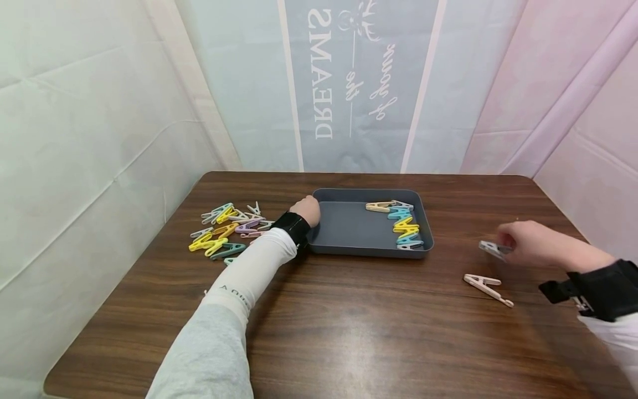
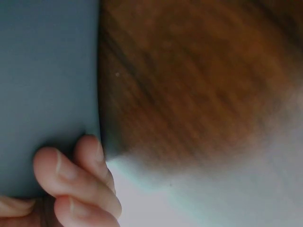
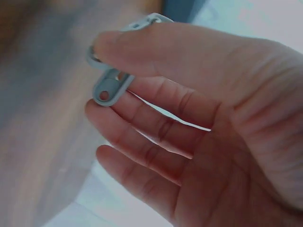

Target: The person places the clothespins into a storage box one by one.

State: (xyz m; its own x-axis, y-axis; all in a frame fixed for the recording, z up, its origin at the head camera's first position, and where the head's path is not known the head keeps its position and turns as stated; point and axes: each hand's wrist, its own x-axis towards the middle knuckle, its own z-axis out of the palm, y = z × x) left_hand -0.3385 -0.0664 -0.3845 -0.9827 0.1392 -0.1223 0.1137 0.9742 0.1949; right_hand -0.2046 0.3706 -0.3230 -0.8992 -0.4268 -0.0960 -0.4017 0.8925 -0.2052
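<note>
My left hand (image 1: 306, 209) grips the left wall of a dark grey tray (image 1: 344, 224), its fingers curled at the rim in the left wrist view. In my right hand (image 1: 530, 242), a grey clothespin (image 1: 491, 249) is pinched between thumb and fingers, held to the right of the tray. A pale pink clothespin (image 1: 482, 284) lies on the table just below that hand. Inside the tray, along its right side, several clothespins form a column: cream, grey, blue clothespins (image 1: 399, 213), yellow clothespins (image 1: 405, 227) and a light grey clothespin (image 1: 410, 246) at the near end.
A loose pile of mixed clothespins, among them a yellow clothespin (image 1: 201, 242), a purple clothespin (image 1: 247, 226) and a green clothespin (image 1: 228, 251), lies left of the tray, partly behind my left forearm. The brown wooden table (image 1: 359, 327) ends at pale cloth hangings (image 1: 259, 100).
</note>
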